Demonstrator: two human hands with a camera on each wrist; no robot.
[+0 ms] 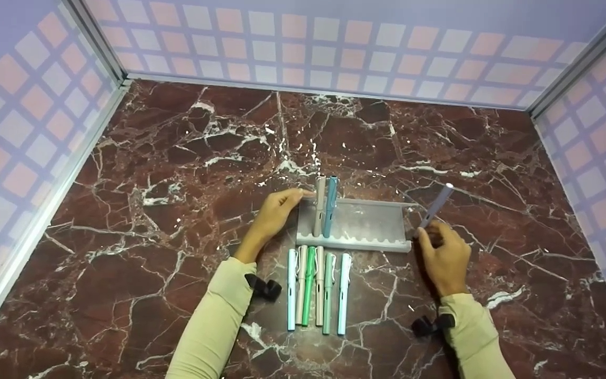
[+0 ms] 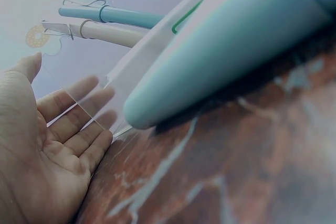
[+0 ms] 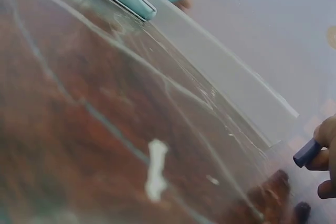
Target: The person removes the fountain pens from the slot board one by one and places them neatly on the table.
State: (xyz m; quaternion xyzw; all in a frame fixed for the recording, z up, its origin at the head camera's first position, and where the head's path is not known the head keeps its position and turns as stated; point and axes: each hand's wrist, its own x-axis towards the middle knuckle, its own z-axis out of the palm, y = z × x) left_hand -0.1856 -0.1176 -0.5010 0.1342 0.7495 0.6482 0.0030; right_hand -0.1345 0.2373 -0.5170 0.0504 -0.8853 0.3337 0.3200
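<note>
A clear acrylic pen stand (image 1: 369,221) with a scalloped front ledge rests on the marble-patterned table. Toward its left end lean a beige pen (image 1: 320,208) and a blue pen (image 1: 330,208), side by side. My left hand (image 1: 278,210) is at the stand's left edge; in the left wrist view its extended fingers (image 2: 86,145) show through the clear plastic. Off the stand's right end, my right hand (image 1: 446,258) pinches a greyish-purple pen (image 1: 438,204) near its lower end, the pen tilted upward. The right wrist view shows that pen's dark end (image 3: 307,153) between thumb and fingers.
In front of the stand lie several pens: a pale blue one (image 1: 291,289), beige ones, a bright green one (image 1: 309,287), a grey-green one (image 1: 328,295) and another pale blue pen (image 1: 343,295) slightly apart. Tile-patterned panels (image 1: 334,47) enclose the table's back and sides.
</note>
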